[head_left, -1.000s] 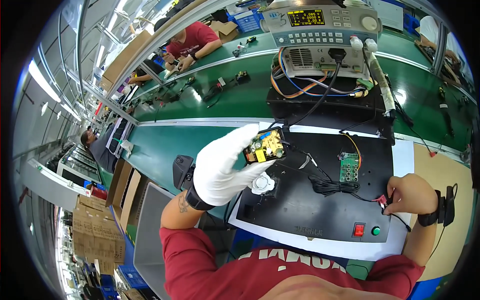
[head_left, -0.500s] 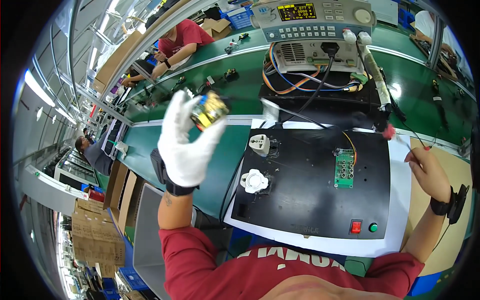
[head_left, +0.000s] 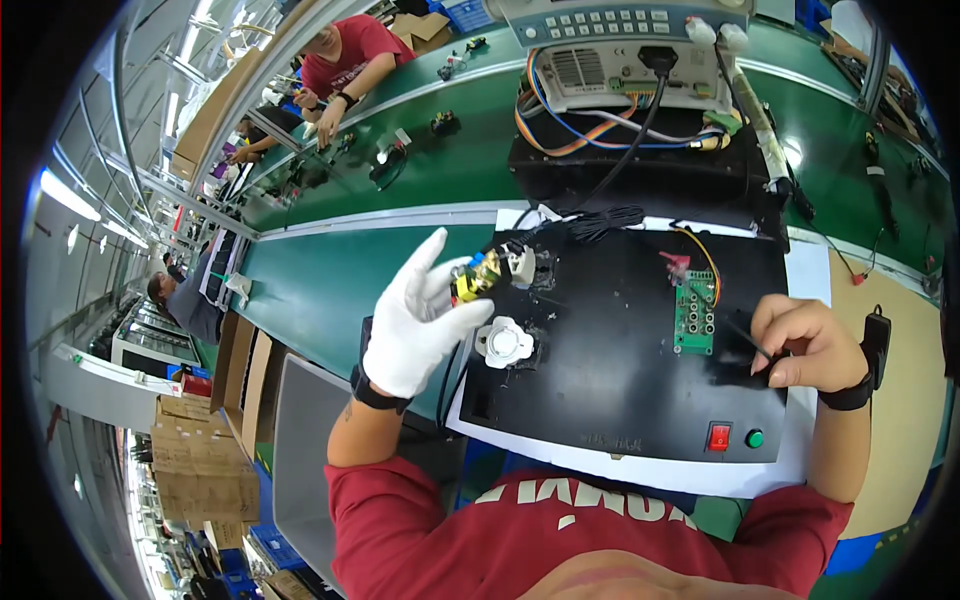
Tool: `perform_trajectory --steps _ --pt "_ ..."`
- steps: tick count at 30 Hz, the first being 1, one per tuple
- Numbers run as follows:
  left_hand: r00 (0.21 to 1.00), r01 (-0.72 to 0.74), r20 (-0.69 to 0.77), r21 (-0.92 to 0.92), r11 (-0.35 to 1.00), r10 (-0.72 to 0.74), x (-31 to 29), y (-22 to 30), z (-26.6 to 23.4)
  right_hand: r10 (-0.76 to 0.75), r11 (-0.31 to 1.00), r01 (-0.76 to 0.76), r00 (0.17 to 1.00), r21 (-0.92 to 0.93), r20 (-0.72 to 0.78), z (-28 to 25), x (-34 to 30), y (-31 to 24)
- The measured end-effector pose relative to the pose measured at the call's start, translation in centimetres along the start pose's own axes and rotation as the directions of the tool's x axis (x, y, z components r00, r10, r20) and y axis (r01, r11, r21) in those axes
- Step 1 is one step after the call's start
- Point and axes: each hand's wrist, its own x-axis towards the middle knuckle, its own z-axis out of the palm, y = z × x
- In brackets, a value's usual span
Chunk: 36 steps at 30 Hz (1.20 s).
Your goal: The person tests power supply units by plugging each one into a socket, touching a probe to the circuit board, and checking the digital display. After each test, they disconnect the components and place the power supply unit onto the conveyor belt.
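While other people in red shirts (head_left: 345, 55) work further along the green bench (head_left: 330, 270), the person nearest me has both hands up over a black test fixture (head_left: 610, 370). Over on the left, cardboard boxes (head_left: 195, 460) are stacked on the floor beside the bench. The left hand (head_left: 418, 320), in a white glove, is raised above the fixture's left edge; its thumb and fingertips pinch a small yellow and blue electronic part (head_left: 472, 282), while the forefinger points up and away. Just below that part, a white round socket (head_left: 503, 340) sits on the fixture, with a second white socket (head_left: 522, 265) just behind it. Further right, a small green circuit board (head_left: 694, 314) lies flat on the black surface, wired with thin red and yellow leads. The bare right hand (head_left: 805, 340), wearing a black wrist strap, is curled around a thin black probe (head_left: 745, 335) whose tip sits near the board. Below it are a red switch (head_left: 719, 437) and a green button (head_left: 755, 438). Behind the fixture stands a grey bench instrument (head_left: 625, 70) trailing cables.
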Motion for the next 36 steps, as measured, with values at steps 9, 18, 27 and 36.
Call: perform_trajectory --steps 9,18,27,36 --pt "0.988 0.077 0.133 0.004 0.997 -0.077 -1.1 -4.3 -2.1 -0.053 0.993 0.086 0.928 0.076 -0.368 -0.9 0.5 3.0" --pt "0.984 0.085 0.159 -0.039 0.996 -0.078 -1.0 -5.5 -3.1 0.006 0.996 0.029 0.909 0.079 -0.417 -1.1 1.1 3.7" --pt "0.99 0.058 0.133 -0.105 0.993 -0.043 -1.0 -5.4 -2.3 0.049 0.997 -0.019 0.902 0.074 -0.428 -1.5 1.3 4.6" --pt "0.993 -0.103 0.1 0.418 0.903 0.067 -2.4 -3.7 -0.1 0.062 0.998 -0.043 0.885 0.053 -0.462 -1.1 1.6 4.5"
